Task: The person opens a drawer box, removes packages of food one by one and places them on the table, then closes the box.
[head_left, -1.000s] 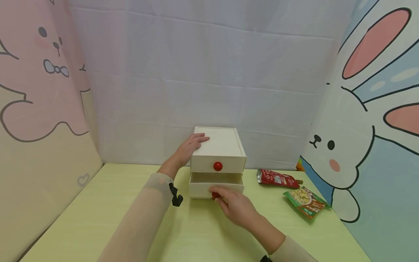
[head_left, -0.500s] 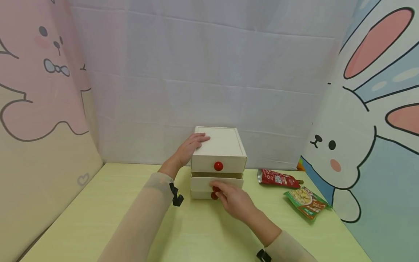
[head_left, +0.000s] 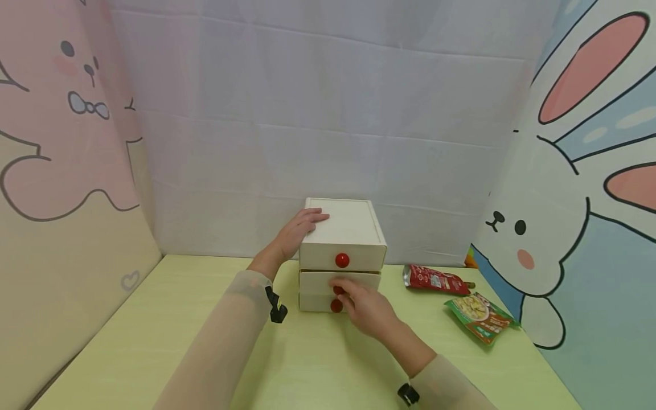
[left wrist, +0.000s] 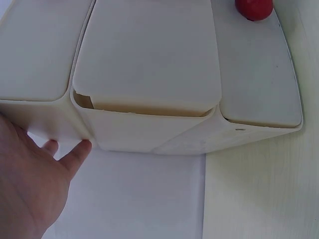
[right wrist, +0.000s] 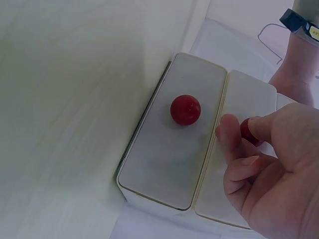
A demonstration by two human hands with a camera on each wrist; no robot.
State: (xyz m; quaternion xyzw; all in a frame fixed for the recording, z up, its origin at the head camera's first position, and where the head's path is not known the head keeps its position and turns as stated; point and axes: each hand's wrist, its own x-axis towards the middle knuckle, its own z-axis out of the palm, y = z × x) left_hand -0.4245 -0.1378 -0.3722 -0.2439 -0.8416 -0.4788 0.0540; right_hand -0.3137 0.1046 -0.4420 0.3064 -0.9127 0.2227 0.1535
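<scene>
A small white cabinet [head_left: 348, 219] with stacked drawers and round red knobs stands against the back sheet. My right hand [head_left: 371, 310] pinches the red knob [right wrist: 249, 130] of the middle drawer [head_left: 315, 280] between thumb and fingers. That drawer still juts out slightly, as the gap in the left wrist view shows. Below it, the bottom drawer [right wrist: 164, 159] sits flush, its knob [right wrist: 185, 110] untouched. My left hand [head_left: 294, 234] rests on the cabinet's left side and top edge, fingers extended. The top drawer [head_left: 318, 256] is closed.
To the right of the cabinet lie a red pouch [head_left: 435, 280] and a green snack packet [head_left: 482, 317] on the pale yellow-green table [head_left: 195, 341]. A white sheet [head_left: 246, 159] hangs behind, and cartoon-printed panels flank both sides.
The middle drawer has slid inward, away from me, with my right hand pinching its knob. The bottom drawer's knob has come into view below. My left hand has stayed in place.
</scene>
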